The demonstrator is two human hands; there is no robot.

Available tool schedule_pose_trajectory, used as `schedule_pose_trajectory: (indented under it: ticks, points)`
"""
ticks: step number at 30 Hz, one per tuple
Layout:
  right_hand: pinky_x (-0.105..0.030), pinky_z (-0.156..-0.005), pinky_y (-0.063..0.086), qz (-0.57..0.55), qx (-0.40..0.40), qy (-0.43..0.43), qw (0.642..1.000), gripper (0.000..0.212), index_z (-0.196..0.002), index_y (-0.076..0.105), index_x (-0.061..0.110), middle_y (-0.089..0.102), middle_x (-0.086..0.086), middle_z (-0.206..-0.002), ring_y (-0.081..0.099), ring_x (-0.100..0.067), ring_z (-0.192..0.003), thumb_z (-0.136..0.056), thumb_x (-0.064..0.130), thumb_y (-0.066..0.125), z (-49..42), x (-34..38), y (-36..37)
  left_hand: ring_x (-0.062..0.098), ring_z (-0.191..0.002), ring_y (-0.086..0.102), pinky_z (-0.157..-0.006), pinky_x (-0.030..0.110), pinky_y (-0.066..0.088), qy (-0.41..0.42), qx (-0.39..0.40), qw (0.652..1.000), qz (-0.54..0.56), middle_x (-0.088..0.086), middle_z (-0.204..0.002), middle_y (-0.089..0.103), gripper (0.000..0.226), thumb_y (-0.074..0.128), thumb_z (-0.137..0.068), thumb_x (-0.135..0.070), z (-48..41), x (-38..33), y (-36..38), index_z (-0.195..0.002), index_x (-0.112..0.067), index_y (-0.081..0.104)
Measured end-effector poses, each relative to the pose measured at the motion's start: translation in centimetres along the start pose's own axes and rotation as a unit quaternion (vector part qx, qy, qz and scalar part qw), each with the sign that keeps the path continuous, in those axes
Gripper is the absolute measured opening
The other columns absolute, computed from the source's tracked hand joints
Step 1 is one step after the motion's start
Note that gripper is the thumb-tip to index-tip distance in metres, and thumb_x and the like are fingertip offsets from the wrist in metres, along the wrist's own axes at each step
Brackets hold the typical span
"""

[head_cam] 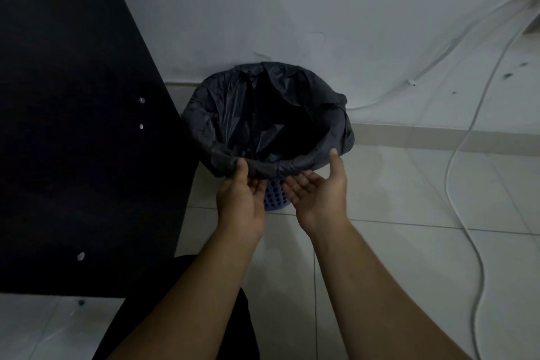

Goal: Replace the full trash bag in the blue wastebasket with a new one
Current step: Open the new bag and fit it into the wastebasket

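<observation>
Evidently I was working at the near edge of the round blue perforated plastic wastebasket (274, 194), which stood on the pale tiled floor (409, 242) against the white wall (292, 9), just beside a tall black wooden panel (73, 126). A dark grey plastic trash bag (222, 114) lined it. Its mouth was turned out over the whole rim, so only a patch of blue showed below the overhang, between my hands.

My left hand (239, 196) pinched the rolled hem with the thumb on top and the fingers curled up under the fold, a grip suited to tugging the plastic over the rim. My right hand (318, 190) lay palm up with the fingers loose and apart, holding nothing. Only its thumb tip touched the hem further round, probably to steady the rim while the left pulled.

Inside, the bag was a dark hollow and I saw no rubbish in it. I judged it to be the fresh liner getting seated, though the gloom left that uncertain. A thin white cable (446, 181) trailed across the floor to the right, well apart from the basket and no hindrance.
</observation>
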State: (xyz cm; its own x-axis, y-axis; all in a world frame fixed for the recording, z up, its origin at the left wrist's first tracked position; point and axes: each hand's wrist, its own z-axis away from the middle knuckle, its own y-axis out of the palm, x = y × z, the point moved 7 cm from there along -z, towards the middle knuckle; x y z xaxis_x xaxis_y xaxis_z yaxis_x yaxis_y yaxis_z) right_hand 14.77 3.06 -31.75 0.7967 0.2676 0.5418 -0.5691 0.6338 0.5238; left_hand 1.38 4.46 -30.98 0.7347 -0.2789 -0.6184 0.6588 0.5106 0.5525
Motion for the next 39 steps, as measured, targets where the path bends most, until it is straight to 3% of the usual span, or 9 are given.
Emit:
schedule_pose_trajectory:
  ticks: [6,10,14,17,20,24,26,29,39]
  points:
    - [-0.032,-0.072,0.058,0.058,-0.008,-0.03,0.998,0.034,-0.111,0.067,0.006,0.072,-0.012,-0.091,0.068,-0.024,-0.082,-0.088,0.032,0.069,0.3,-0.2,0.8,0.021,-0.115,0.063,-0.09,0.03,0.053,0.044,0.015,0.999,-0.018,0.009,-0.127,0.065,0.043,0.044,-0.102,-0.037,-0.6,-1.0,-0.4,-0.134,-0.01,0.054]
    - [-0.036,-0.066,0.062,0.065,-0.052,-0.082,0.993,0.035,-0.114,0.061,-0.007,0.073,-0.024,-0.096,0.07,-0.032,-0.078,-0.09,0.019,0.067,0.5,0.5,1.1,0.019,-0.109,0.065,-0.089,0.03,0.054,0.059,0.018,0.998,-0.032,0.007,-0.123,0.065,0.037,0.041,-0.104,-0.036,-0.9,-1.4,-0.3,-0.132,-0.014,0.053]
    - [-0.031,-0.061,0.058,0.052,-0.037,-0.036,0.997,0.008,-0.09,0.065,0.002,0.063,-0.006,-0.058,0.061,-0.017,-0.053,-0.091,0.01,0.064,0.5,1.1,1.5,0.02,-0.107,0.065,-0.087,0.03,0.054,0.047,0.005,0.999,-0.016,0.007,-0.121,0.065,0.03,0.041,-0.104,-0.035,-1.3,-1.4,-0.3,-0.122,-0.017,0.056]
    - [-0.031,-0.073,0.053,0.019,-0.017,0.0,1.0,0.002,-0.09,0.063,0.004,0.061,-0.008,-0.074,0.058,-0.02,-0.068,-0.089,0.005,0.061,0.3,1.3,1.6,0.019,-0.103,0.064,-0.089,0.033,0.052,0.038,0.002,0.999,0.003,0.004,-0.114,0.065,0.023,0.04,-0.105,-0.034,-1.4,-1.4,-0.2,-0.108,-0.02,0.059]
    - [-0.031,-0.079,0.052,0.016,0.004,0.012,1.0,0.005,-0.091,0.061,0.004,0.061,-0.008,-0.079,0.058,-0.021,-0.076,-0.087,0.001,0.059,0.0,1.3,1.8,0.018,-0.1,0.063,-0.091,0.033,0.05,0.03,-0.015,0.999,0.025,0.006,-0.12,0.062,0.029,0.041,-0.104,-0.036,-1.9,-2.1,-0.5,-0.117,-0.016,0.057]
    - [-0.039,-0.094,0.051,0.041,0.033,0.002,0.999,0.008,-0.095,0.062,0.004,0.064,-0.011,-0.083,0.061,-0.024,-0.078,-0.088,0.0,0.059,-0.2,1.6,2.0,0.012,-0.085,0.061,-0.078,0.026,0.052,0.011,-0.003,1.0,-0.008,0.003,-0.109,0.066,0.033,0.057,-0.095,-0.045,-0.8,-1.2,-0.8,-0.107,-0.015,0.066]
    - [-0.039,-0.094,0.051,0.048,0.044,0.01,0.998,0.011,-0.099,0.062,0.004,0.065,-0.01,-0.082,0.062,-0.024,-0.078,-0.088,0.001,0.06,-0.1,1.4,2.1,0.014,-0.08,0.059,-0.076,0.027,0.053,-0.038,0.025,0.998,-0.039,0.004,-0.097,0.067,0.038,0.066,-0.089,-0.044,0.0,0.0,-0.1,-0.11,-0.013,0.068]
    - [-0.036,-0.087,0.052,0.057,0.042,0.034,0.997,0.01,-0.097,0.062,0.003,0.062,-0.01,-0.078,0.062,-0.025,-0.08,-0.087,0.002,0.062,0.1,1.2,2.2,0.018,-0.092,0.063,-0.081,0.028,0.053,-0.082,0.035,0.996,-0.032,0.009,-0.104,0.066,0.027,0.063,-0.093,-0.031,0.3,0.7,0.7,-0.11,-0.009,0.064]
    - [-0.044,-0.083,0.059,0.064,-0.014,-0.028,0.997,0.017,-0.101,0.063,0.003,0.071,-0.018,-0.091,0.069,-0.03,-0.077,-0.087,0.01,0.068,-0.3,3.4,0.7,0.021,-0.112,0.063,-0.084,0.027,0.053,0.02,0.038,0.998,-0.039,0.009,-0.127,0.064,0.044,0.051,-0.099,-0.036,-0.4,-0.3,0.4,-0.135,-0.012,0.054]
